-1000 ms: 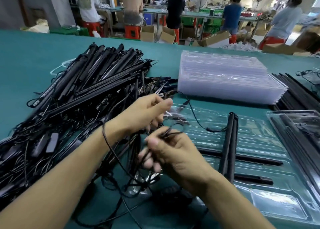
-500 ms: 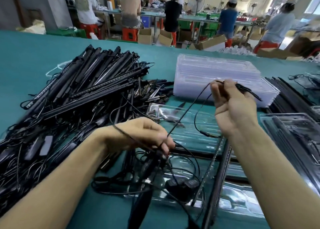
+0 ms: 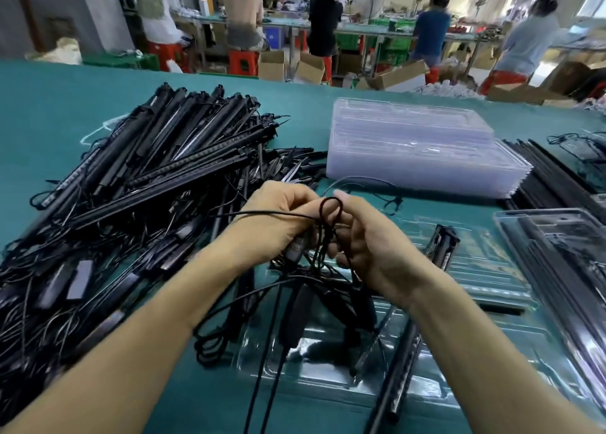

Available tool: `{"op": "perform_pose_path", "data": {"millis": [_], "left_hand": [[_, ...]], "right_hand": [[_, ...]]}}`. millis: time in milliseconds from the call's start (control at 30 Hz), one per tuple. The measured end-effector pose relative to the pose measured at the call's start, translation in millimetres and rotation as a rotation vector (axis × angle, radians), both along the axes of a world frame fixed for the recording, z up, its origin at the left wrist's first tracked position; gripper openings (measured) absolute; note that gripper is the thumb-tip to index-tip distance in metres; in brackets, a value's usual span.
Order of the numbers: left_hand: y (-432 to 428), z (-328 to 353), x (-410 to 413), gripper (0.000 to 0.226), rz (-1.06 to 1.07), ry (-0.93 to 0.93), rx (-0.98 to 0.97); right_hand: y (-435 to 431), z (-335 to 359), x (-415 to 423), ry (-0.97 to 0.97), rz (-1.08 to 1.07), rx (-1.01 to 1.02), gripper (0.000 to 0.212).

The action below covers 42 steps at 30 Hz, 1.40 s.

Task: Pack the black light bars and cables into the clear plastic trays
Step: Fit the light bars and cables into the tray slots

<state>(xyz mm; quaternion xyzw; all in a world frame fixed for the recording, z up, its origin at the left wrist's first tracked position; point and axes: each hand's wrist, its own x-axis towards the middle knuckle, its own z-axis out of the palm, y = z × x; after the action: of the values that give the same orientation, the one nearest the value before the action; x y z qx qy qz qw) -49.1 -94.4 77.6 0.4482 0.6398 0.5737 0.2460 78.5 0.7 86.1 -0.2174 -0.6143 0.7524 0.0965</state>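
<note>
We see a thin black cable [image 3: 324, 233] gathered into a small loop between two bare hands. It is held just above a clear moulded plastic tray [image 3: 485, 263] on the green table top [image 3: 49, 105]. The left hand [image 3: 275, 223] curls its fingers round the bunched strands and a small black inline module. The right hand [image 3: 377, 250] pinches the loop from the other side, likely so the coil keeps its shape and fits a tray pocket. Loose cable hangs from the hands onto the tray, where a pair of long black light bars [image 3: 441, 245] lies slanted, apparently not seated in a channel. To the left sprawls a heap of unpacked black bars and cables [image 3: 170, 158]. Beyond is a stack of empty clear trays [image 3: 419, 151], and at right a filled tray [image 3: 557, 237].
</note>
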Motion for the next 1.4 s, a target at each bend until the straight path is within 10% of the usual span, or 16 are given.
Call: {"op": "perform_pose_path", "data": {"millis": [200,533,700,800,967,1167,1300,1400], "left_hand": [[3,-10,-1,0.031,0.172,0.300,-0.033],[-17,-13,7,0.019,0.137,0.050,0.096],[-33,-20,-1,0.025,0.116,0.343,0.030],[-35,-16,4,0.022,0.039,0.192,0.063],[-38,-9,2,0.046,-0.124,-0.030,0.063],[-46,-4,-6,0.010,-0.336,-0.044,-0.043],[-43,-3,-2,0.011,-0.226,-0.040,-0.012],[-41,-5,6,0.016,-0.157,-0.101,0.015]], "right_hand": [[4,-3,4,-0.027,0.098,0.119,0.031],[8,-5,8,0.125,0.065,0.204,0.011],[7,3,14,0.237,-0.017,0.241,0.015],[2,14,11,0.331,-0.025,0.106,0.008],[18,40,-5,0.433,-0.473,-0.087,0.011],[52,51,-8,0.658,-0.901,-0.329,0.019],[51,42,1,0.482,-0.819,-0.363,0.006],[29,26,5,0.092,-0.550,-0.210,0.055]]}}
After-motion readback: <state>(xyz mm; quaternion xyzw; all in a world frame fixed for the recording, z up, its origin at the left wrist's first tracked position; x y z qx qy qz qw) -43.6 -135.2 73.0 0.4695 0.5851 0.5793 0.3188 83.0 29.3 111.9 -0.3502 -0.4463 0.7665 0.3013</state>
